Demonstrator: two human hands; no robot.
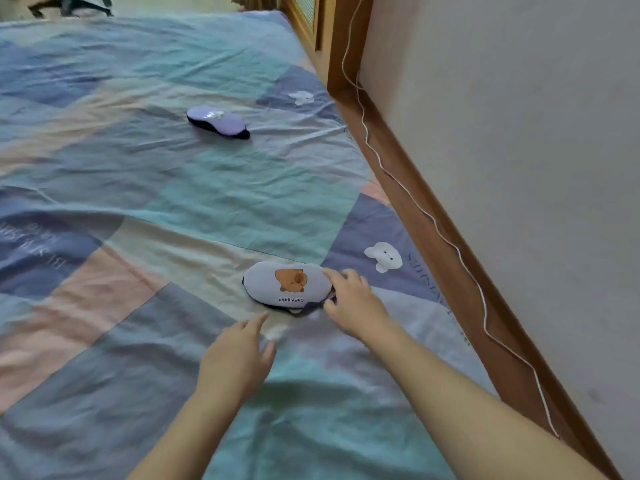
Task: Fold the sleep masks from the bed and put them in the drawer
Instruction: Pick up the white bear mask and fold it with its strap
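On the patchwork bed (104, 188), the lilac sleep mask (218, 122) lies untouched, well apart from both hands. Nearer, the left hand (235, 358) hovers over the sheet, its grip wide and holding nothing, just short of the capybara sleep mask (287, 285). The right hand (356, 299) touches that mask's right end, fingers curled at its edge; whether they pinch it, I cannot tell. A one-sided lift could let the soft mask flop and fold crooked. A white cable (429, 216) trails along the wall. No drawer is in view.
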